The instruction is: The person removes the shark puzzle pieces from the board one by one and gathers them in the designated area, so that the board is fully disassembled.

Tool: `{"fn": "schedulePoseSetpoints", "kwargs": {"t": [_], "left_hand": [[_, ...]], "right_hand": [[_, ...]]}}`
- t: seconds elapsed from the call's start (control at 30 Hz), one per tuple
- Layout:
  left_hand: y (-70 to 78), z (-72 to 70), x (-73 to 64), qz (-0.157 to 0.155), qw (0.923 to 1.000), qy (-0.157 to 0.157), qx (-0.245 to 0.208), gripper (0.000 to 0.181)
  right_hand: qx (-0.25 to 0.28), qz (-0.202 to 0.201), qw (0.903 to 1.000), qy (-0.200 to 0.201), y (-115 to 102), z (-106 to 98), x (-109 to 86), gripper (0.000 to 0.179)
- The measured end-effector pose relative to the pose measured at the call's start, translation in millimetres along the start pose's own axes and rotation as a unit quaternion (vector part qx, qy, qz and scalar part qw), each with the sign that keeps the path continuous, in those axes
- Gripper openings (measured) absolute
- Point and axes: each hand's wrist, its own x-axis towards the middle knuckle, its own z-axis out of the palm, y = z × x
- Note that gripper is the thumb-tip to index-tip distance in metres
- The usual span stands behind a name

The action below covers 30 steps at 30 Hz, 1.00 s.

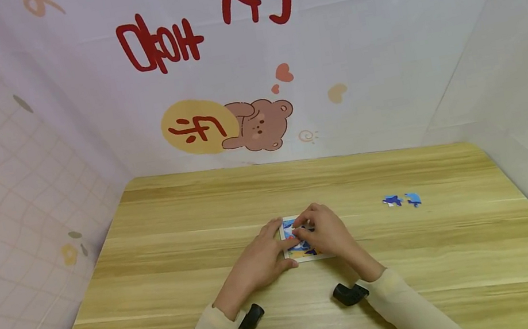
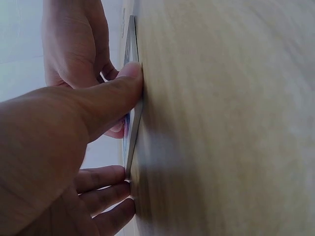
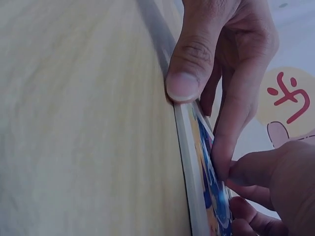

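A small jigsaw puzzle board with a pale frame and a blue sea picture lies on the table between both hands. My left hand steadies it from the left: the thumb presses the near edge, other fingertips touch the frame by its far left corner, and the straight index finger rests on the picture. Over the picture, my right hand brings thumb and bent fingers together, pinching at a puzzle piece that the fingers mostly hide. In the right wrist view its fingertips meet the left index finger.
Two loose blue puzzle pieces, one beside the other, lie right of the board. The wooden table ends at a printed white cloth behind. Black wrist devices, left and right, sit below the forearms.
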Motion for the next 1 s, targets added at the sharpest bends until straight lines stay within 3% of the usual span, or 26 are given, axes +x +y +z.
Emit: {"fn": "schedulePoseSetpoints", "kwargs": {"t": [0.33,0.57,0.83,1.0], "left_hand": [[-0.1,0.9,0.6,-0.003,1.0,0.002,-0.004,0.046],[-0.1,0.4,0.3,-0.009,0.9999,-0.002,-0.008,0.047],[0.9,-0.2,0.4,-0.016,0.9998,-0.006,-0.006,0.047],[2.0,-1.0,0.1,-0.014,0.9999,-0.007,-0.006,0.046]], "right_hand": [[0.006,0.001,0.9998,0.017,-1.7,4.1,-0.4,0.006],[0.047,-0.012,0.9984,0.028,-0.6,6.8,0.2,0.005],[0.093,-0.017,0.9952,0.025,0.9,6.8,1.3,0.029],[0.104,-0.031,0.9938,0.022,4.9,5.5,2.2,0.022]]}}
